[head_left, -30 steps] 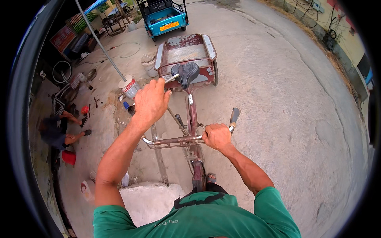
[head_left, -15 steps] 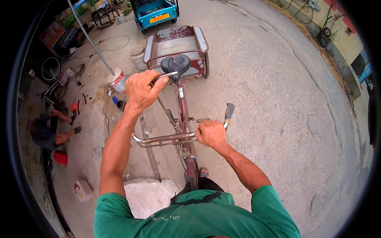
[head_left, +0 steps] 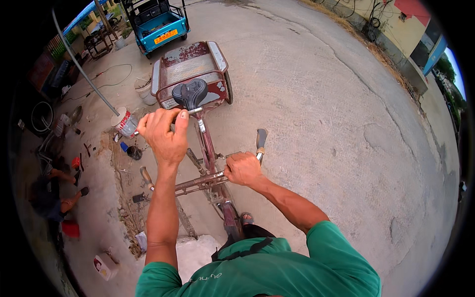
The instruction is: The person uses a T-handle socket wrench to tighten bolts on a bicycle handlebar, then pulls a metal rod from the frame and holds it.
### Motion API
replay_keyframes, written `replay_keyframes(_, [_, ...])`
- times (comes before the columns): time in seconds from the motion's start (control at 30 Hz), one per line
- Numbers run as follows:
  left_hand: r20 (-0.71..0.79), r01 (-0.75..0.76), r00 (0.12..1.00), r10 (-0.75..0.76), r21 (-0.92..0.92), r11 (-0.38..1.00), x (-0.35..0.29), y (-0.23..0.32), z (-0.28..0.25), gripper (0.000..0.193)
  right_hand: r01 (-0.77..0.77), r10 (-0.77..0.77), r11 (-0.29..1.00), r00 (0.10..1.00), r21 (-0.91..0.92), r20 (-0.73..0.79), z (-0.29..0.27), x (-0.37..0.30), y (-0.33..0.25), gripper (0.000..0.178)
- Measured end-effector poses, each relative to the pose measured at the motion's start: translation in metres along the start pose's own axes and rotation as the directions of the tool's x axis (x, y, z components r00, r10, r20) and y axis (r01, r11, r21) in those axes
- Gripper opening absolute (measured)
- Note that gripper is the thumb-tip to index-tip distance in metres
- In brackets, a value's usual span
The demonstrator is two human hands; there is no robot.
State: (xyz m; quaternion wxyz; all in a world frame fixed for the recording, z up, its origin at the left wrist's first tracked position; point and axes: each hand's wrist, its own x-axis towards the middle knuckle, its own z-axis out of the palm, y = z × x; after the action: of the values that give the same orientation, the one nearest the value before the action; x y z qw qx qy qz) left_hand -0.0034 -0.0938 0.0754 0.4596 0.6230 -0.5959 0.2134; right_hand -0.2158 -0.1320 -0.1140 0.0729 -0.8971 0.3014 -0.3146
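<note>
Evidently two hands (head_left: 165,137) (head_left: 242,169), gripping one rod (head_left: 196,110), one handlebar (head_left: 198,182)

Outdoor scene, soft daylight, no hard shadows on the ground (head_left: 307,99): grey concrete, rough, stained, 1 long crack (head_left: 336,49) curving down the right side. Pale raised slab (head_left: 198,252) at bottom. Upper right: yellow wall (head_left: 405,34), red patch (head_left: 414,10) on top, cables (head_left: 375,17) hanging, dry grass (head_left: 368,44) along its foot. Blue post (head_left: 435,55) past it, then trees (head_left: 448,74) and a sliver of sky (head_left: 456,73) at far right. Top: blue cargo vehicle (head_left: 163,25) parked. Upper left: blue canopy (head_left: 79,17); slanting grey pole (head_left: 96,87) set in a red-and-white bucket (head_left: 124,123). Left side dark, clutter hard to read; red seat (head_left: 70,228) low down there, white jug (head_left: 105,267) below it
</note>
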Motion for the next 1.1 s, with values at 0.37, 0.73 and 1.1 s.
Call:
replay_keyframes(0.37, [0.235,0.105,0.972,0.005,-0.452,0.886,0.006,-0.045,-0.007,0.038,-0.026,0.027,1.000,0.993,-0.017,0.117,-0.003,-0.003,-0.001,0.021])
replay_keyframes(0.73, [0.056,0.130,0.991,-0.121,-0.207,0.970,-0.010,-0.004,-0.001,0.021,-0.015,0.015,1.000,0.996,-0.005,0.088,-0.006,0.001,0.000,0.021])
replay_keyframes(1.1, [0.150,0.136,0.987,-0.053,-0.629,0.765,0.001,-0.029,-0.001,0.041,-0.031,0.035,0.999,0.994,-0.036,0.103,-0.005,0.000,-0.005,0.021])
